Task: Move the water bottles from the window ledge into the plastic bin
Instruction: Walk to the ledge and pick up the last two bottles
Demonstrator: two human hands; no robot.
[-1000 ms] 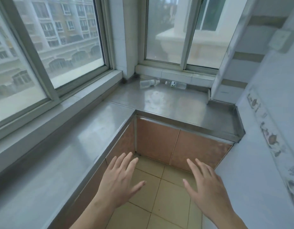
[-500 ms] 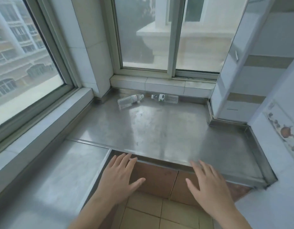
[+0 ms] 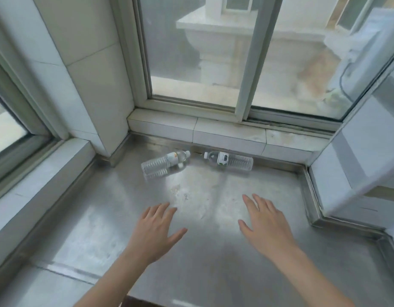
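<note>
Head view: a left hand (image 3: 155,232) and right hand (image 3: 266,226), fingers spread wide and empty, reach over the steel ledge (image 3: 213,262) toward two water bottles, one left (image 3: 164,161), one right (image 3: 230,161), lying by the window; next, a grasp on each. Since a second ago, the hands have advanced from above the floor; no bin visible

a stainless steel counter (image 3: 213,251) fills the lower frame, a white tiled sill (image 3: 227,131) and sliding window (image 3: 242,54) above, a tiled pillar (image 3: 85,69) at upper left.
</note>
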